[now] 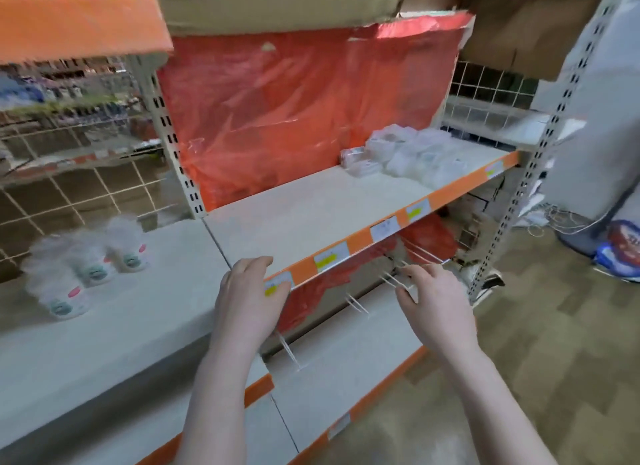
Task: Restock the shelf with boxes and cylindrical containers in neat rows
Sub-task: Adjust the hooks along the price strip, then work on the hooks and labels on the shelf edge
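Observation:
The white shelf (311, 208) with an orange, price-tagged front edge runs across the middle. Clear plastic boxes (412, 156) sit in a cluster at its far right end. On the lower white shelf (138, 319) to the left stand three blurred clear cylindrical containers (86, 260) with white labels. My left hand (247, 295) is held at the corner of the orange edge, fingers loosely bent, holding nothing. My right hand (436, 305) hovers below the shelf edge, in front of white wire hooks (394, 281), fingers relaxed and empty.
A red plastic sheet (294, 111) covers the back wall of the bay. Cardboard cartons (277, 4) sit on top. A perforated upright post (526, 174) stands at the right, with a wrapped grey bundle (595, 118) behind it. A wire grid backs the left bay.

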Action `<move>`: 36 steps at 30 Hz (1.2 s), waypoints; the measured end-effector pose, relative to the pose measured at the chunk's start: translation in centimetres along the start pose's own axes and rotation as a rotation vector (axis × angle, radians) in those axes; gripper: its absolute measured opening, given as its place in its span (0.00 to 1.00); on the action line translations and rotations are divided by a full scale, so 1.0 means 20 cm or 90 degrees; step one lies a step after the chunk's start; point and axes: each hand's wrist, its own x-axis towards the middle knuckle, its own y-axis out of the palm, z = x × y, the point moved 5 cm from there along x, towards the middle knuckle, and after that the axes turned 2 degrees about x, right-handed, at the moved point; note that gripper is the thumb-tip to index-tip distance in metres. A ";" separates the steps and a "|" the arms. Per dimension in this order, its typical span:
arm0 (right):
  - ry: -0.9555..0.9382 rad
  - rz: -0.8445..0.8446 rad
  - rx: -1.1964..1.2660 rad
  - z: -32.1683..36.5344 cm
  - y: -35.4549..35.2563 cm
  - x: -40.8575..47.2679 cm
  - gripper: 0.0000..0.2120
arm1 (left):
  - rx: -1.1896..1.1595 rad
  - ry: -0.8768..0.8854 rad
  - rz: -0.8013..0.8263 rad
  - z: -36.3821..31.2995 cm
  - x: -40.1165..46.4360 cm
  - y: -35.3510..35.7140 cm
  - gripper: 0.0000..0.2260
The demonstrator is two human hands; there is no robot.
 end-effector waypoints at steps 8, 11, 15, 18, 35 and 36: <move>0.003 -0.018 -0.012 -0.53 -0.02 0.41 0.10 | 0.021 0.032 0.015 -0.48 0.30 0.35 0.21; -0.005 -0.019 -0.015 -0.67 0.02 0.57 0.09 | 0.021 0.039 0.015 -0.61 0.45 0.47 0.20; 0.016 -0.023 -0.011 -0.89 0.10 0.80 0.09 | 0.009 0.053 0.020 -0.78 0.69 0.69 0.20; 0.030 -0.019 -0.005 -1.04 0.16 1.00 0.11 | -0.005 0.067 0.014 -0.91 0.88 0.85 0.20; -0.122 0.122 0.102 -1.55 0.39 1.94 0.17 | 0.018 -0.034 -0.009 -1.42 1.39 1.37 0.22; -0.155 0.143 0.110 -1.56 0.42 1.97 0.19 | 0.021 -0.048 -0.013 -1.44 1.38 1.39 0.22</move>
